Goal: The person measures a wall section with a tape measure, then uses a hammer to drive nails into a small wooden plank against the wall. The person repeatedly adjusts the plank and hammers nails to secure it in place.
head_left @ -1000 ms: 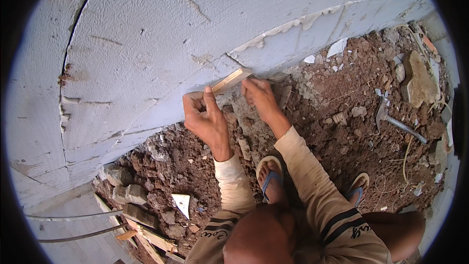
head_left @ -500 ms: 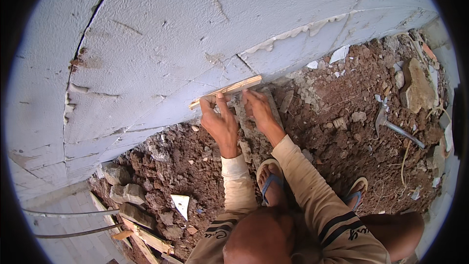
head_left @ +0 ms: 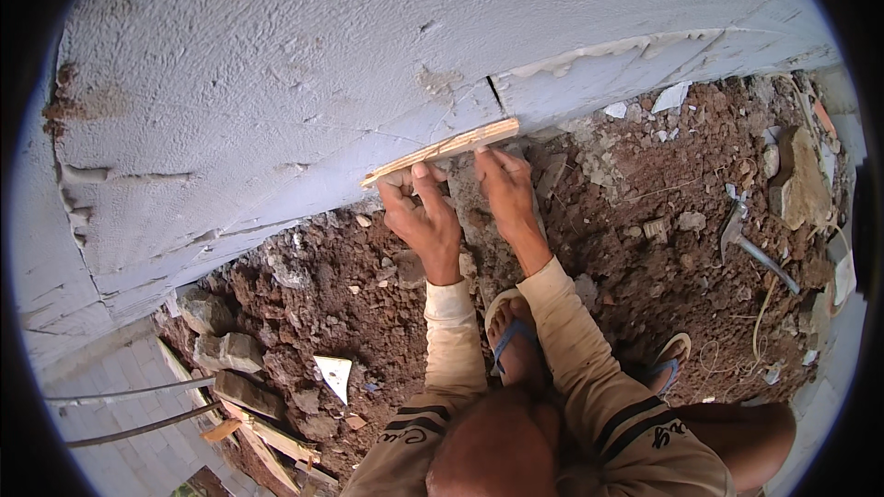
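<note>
A narrow, pale strip of wood (head_left: 447, 150) is held at a slant close against the base of the grey plastered wall (head_left: 304, 64), its right end higher in the view. My left hand (head_left: 426, 228) grips the strip's left half, thumb and fingers closed at its lower edge. Toward the other end, my right hand (head_left: 508, 201) has its fingertips bent and pressed to the same lower edge. The undersides of both hands' fingers are partly hidden. Beneath my hands lies a flat grey concrete piece (head_left: 502, 230) in the soil.
Loose brown soil (head_left: 626, 267) with rubble runs along the wall. At the right lie a hammer (head_left: 760, 248) and a large stone (head_left: 801, 179). Stone blocks (head_left: 228, 352), scrap wood (head_left: 276, 437), two rods (head_left: 138, 396) and a white tile shard (head_left: 333, 375) are at the left. My sandalled foot (head_left: 513, 340) stands behind my hands.
The view has shifted, with the wall crack now farther right. My right fingertips, a little below the strip before, now touch its lower edge. My left hand keeps its grip.
</note>
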Tool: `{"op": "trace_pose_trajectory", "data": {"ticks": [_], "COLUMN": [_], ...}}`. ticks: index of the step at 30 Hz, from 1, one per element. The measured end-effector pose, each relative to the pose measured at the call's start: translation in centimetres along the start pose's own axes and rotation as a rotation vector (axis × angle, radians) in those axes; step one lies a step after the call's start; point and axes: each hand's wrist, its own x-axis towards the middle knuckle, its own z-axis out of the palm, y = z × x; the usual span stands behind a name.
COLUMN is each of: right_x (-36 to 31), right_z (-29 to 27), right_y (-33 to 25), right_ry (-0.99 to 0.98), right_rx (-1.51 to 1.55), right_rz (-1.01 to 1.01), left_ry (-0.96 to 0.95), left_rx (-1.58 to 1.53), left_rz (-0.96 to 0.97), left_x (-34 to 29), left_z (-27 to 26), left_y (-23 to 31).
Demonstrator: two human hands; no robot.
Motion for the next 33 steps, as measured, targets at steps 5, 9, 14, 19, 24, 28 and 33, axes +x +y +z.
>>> {"op": "trace_pose_trajectory", "data": {"ticks": [5, 9, 14, 19, 24, 28, 33], "right_x": [0.8, 1.2, 0.3, 0.6, 0.9, 0.3, -0.3], "right_z": [-0.2, 0.5, 0.4, 0.2, 0.7, 0.8, -0.2], "right_y": [1.7, 2.0, 0.8, 0.3, 0.7, -0.1, -0.1], "right_ry": [-0.063, -0.045, -0.045, -0.002, 0.012, 0.013, -0.055], "right_rx": [0.002, -0.086, -0.202, -0.37, -0.373, -0.397, -0.509], "right_rz": [0.084, -0.046, -0.11, -0.221, -0.147, -0.159, -0.367], "left_ry": [-0.024, -0.029, 0.046, 0.043, 0.025, 0.023, -0.052], "left_rx": [0.019, 0.031, -0.141, -0.145, -0.16, -0.151, -0.153], "left_rz": [-0.037, -0.028, -0.038, -0.045, -0.031, 0.014, -0.097], "left_x": [0.2, 0.6, 0.3, 0.4, 0.4, 0.5, -0.1], "left_z": [0.2, 0.0, 0.6, 0.4, 0.0, -0.2, -1.6], "left_y": [0.4, 0.6, 0.0, -0.1, -0.6, -0.9, -0.4]}}
